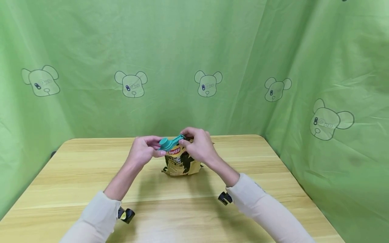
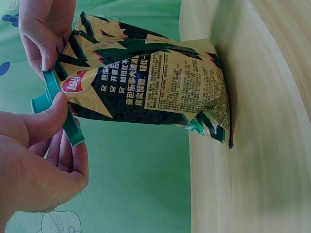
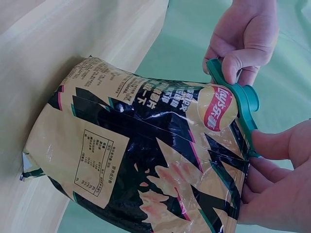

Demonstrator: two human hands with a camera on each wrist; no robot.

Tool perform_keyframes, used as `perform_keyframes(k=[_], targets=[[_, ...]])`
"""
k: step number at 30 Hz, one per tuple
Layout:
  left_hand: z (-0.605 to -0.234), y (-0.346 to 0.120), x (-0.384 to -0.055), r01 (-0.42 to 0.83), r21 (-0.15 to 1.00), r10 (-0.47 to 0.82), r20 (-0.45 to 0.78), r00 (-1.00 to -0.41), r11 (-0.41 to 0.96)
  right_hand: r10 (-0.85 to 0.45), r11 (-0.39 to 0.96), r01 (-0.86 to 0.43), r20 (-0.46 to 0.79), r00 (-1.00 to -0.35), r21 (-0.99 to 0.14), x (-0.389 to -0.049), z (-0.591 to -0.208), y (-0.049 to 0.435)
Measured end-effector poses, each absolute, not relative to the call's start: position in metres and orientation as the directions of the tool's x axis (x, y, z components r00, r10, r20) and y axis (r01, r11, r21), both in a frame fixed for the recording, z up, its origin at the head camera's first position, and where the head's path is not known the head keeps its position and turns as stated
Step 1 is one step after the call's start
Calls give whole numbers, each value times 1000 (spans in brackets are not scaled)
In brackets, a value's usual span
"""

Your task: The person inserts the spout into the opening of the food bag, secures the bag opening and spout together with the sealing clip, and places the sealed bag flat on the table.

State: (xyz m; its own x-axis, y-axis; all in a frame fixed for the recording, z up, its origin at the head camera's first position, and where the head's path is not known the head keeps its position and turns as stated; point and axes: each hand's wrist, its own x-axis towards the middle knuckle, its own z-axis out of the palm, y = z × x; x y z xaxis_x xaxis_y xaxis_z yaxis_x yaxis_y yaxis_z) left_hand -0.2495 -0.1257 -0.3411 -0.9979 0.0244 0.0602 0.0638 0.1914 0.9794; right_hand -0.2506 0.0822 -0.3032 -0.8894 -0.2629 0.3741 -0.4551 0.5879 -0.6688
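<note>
A chip bag (image 1: 179, 163) in yellow and black, with a red Lay's logo, stands upright on the table. Across its top edge lies a teal bag clip (image 1: 170, 143) with a round spout cap. My left hand (image 1: 143, 148) pinches the clip's left end between thumb and fingers, close to the cap. At the other end, my right hand (image 1: 199, 143) grips the clip and the bag's top corner, thumb in front and fingers behind. The right wrist view shows the clip (image 3: 245, 104) running along the bag's top; whether it is latched I cannot tell.
The wooden table (image 1: 91, 168) reaches back to a green curtain (image 1: 170, 44) printed with bear heads, which also hangs along both sides. Black wrist mounts (image 1: 126, 215) stick out under both sleeves, above the tabletop.
</note>
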Motion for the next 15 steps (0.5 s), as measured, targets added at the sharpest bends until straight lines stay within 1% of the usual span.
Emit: perform_keyframes(k=[15], targets=[[-338,-125,-250,57,977,37,51,-998,206,-216,574,-479,441,-871,-664,-255,-312,79]])
